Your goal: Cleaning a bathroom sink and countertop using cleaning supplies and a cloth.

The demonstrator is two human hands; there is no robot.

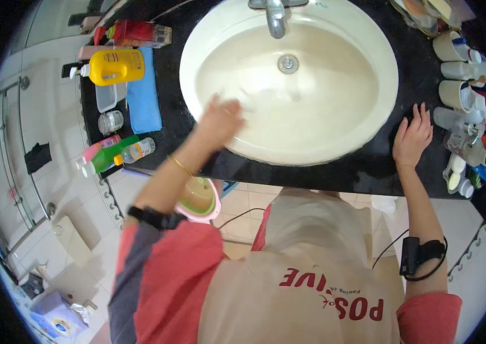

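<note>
My left hand (pixel 221 122), blurred by motion, hangs over the left front rim of a cream oval washbasin (pixel 251 148). Its fingers point into the bowl, and the blur hides whether anything is between them. On the black stone countertop (pixel 380 172), to the right of the basin, my right hand (pixel 414 135) rests palm down with its fingers stretched out and nothing in it. A metal drain stopper (pixel 288 64) sits in the basin, below a chrome faucet (pixel 275 21) at the back rim.
Left of the basin lie a folded blue cloth (pixel 145 103), a yellow pump bottle (pixel 118 67), a glass jar (pixel 110 122) and a green bottle (pixel 111 155). Cups (pixel 450 94) and several bottles line the right side. A pink-rimmed basin (pixel 200 195) is below the counter.
</note>
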